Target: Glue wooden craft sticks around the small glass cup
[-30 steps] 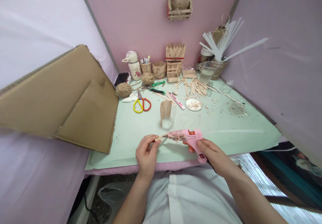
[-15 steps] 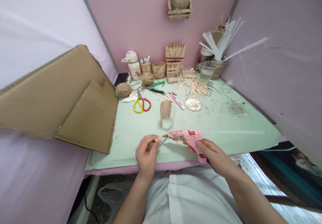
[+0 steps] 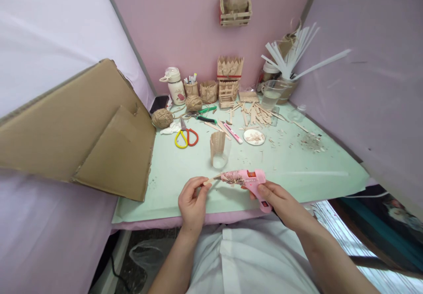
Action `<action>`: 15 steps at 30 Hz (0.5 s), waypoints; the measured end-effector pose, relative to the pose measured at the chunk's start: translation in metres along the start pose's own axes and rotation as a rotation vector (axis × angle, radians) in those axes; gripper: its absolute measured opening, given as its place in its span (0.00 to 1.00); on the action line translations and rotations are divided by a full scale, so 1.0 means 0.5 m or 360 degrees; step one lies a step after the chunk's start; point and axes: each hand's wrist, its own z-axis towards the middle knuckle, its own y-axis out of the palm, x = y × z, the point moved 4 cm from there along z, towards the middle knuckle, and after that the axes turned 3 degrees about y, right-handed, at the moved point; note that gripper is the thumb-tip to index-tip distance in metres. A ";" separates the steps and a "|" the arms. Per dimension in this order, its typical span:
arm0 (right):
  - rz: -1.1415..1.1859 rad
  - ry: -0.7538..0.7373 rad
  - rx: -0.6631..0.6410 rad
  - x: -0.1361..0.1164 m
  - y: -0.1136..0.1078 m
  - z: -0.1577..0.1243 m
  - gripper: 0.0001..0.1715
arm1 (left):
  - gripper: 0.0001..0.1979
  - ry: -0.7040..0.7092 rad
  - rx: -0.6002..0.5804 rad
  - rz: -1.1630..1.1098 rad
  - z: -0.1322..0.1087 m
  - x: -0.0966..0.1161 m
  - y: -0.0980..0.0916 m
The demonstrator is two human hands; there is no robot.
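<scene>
Left hand with fingers pinching a small wooden stick, right hand with fingers wrapped around a pink glue gun, nozzle at the stick, clear cup on the surface beyond the fingers, scissors farther leftward

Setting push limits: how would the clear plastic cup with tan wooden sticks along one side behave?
Clear plastic cup: probably light, given its see-through wall. May tip towards the wooden sticks, which cover only one side. Likely flexes more where bare.
</scene>
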 end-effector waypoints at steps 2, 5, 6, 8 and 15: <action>-0.0024 -0.0004 0.0011 -0.002 -0.002 -0.001 0.32 | 0.02 -0.0008 0.0009 0.0011 0.000 0.000 0.000; -0.0061 0.0007 0.0029 -0.006 -0.004 -0.003 0.33 | 0.02 -0.0023 0.0016 0.0030 0.000 -0.001 0.000; -0.0059 0.0014 0.0033 -0.008 -0.005 -0.003 0.33 | 0.03 -0.0026 0.0019 0.0035 -0.001 0.000 0.000; -0.0047 0.0037 0.0047 -0.009 -0.006 -0.004 0.33 | 0.03 -0.0031 0.0023 0.0040 -0.001 0.000 0.000; -0.0094 0.0066 0.0148 -0.003 -0.014 -0.004 0.32 | 0.04 -0.0027 0.0033 0.0038 -0.001 -0.003 -0.001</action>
